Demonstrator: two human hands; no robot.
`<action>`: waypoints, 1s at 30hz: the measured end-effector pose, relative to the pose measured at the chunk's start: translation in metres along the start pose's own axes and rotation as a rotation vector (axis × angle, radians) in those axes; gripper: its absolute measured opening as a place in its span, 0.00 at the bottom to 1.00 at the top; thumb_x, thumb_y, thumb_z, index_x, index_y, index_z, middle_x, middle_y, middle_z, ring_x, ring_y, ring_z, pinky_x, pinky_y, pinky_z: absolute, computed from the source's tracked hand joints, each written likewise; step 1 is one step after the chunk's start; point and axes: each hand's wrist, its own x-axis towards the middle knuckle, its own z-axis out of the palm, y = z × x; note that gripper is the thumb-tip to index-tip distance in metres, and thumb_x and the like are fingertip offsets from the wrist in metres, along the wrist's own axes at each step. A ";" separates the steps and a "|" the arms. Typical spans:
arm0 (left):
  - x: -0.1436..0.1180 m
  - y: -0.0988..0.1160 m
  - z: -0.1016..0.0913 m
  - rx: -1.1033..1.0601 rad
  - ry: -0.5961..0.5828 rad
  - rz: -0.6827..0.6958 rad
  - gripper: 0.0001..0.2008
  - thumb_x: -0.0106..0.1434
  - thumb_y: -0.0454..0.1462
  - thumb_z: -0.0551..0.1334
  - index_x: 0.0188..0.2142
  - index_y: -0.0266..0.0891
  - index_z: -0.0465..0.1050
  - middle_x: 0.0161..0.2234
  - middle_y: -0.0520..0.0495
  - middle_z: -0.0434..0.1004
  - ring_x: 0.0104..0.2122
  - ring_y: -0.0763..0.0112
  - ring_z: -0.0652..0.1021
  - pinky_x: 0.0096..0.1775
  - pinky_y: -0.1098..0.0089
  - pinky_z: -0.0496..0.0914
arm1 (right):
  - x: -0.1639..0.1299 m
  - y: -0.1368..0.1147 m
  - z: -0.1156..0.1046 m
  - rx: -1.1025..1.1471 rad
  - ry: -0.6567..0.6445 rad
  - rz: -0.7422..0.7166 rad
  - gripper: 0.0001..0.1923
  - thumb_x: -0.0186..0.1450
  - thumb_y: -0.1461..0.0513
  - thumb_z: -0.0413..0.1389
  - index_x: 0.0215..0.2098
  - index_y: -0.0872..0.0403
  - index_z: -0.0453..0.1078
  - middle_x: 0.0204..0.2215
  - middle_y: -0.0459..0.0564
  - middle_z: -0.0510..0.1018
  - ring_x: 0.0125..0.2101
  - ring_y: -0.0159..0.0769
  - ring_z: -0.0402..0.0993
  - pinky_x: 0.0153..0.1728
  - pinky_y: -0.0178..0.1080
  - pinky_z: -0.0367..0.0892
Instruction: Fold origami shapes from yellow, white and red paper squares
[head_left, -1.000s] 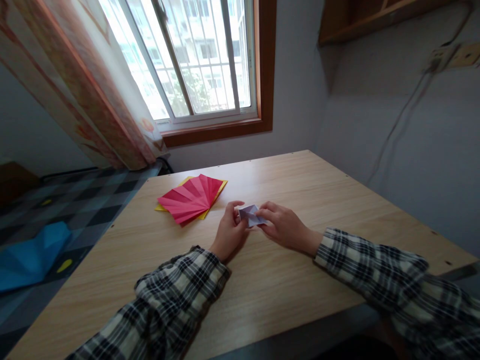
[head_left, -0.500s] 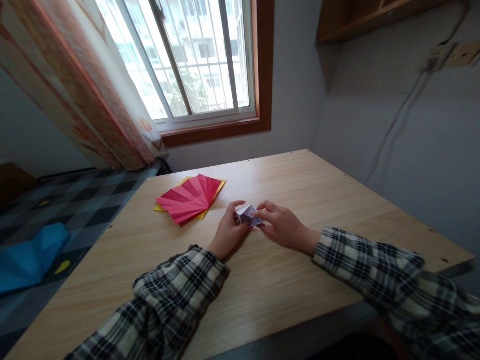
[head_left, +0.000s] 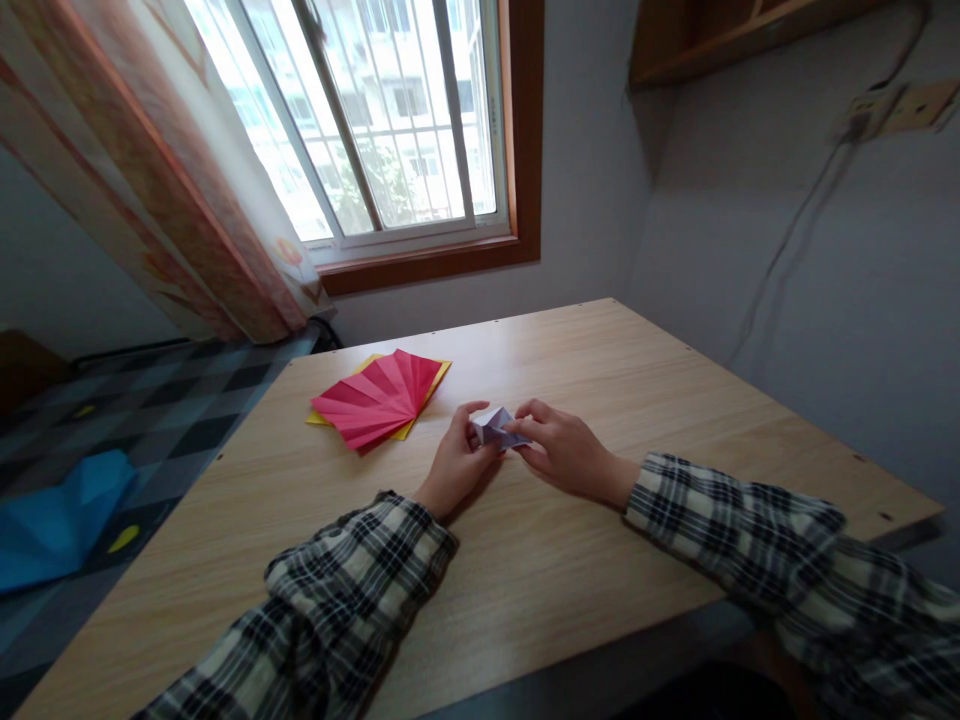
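A small piece of folded white paper (head_left: 493,424) is held between both hands over the middle of the wooden table. My left hand (head_left: 459,457) grips its left side, fingers behind and thumb in front. On the right side, my right hand (head_left: 559,447) pinches the paper with thumb and fingers. Creases and raised facets show on its top, while the fingers cover its edges. To the left of the hands lies a pleated sheet of red paper (head_left: 382,400), fanned out on top of yellow paper (head_left: 316,419).
The light wooden table (head_left: 600,590) reaches toward the wall and a barred window (head_left: 390,120). At left, a crumpled blue paper (head_left: 71,520) lies on a checked cloth (head_left: 217,400) beside the table's edge. A power cord (head_left: 787,240) hangs down the right wall.
The white paper's upper facet is tilted slightly differently between the fingers. Both hands stay in nearly the same place, and the view has shifted very slightly.
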 end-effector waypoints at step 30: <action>-0.002 0.004 0.005 -0.118 0.016 -0.066 0.20 0.59 0.37 0.66 0.50 0.42 0.65 0.38 0.50 0.76 0.37 0.70 0.78 0.38 0.69 0.74 | 0.002 0.005 -0.004 -0.079 0.068 0.048 0.09 0.69 0.58 0.58 0.45 0.53 0.69 0.40 0.51 0.77 0.37 0.38 0.74 0.39 0.41 0.68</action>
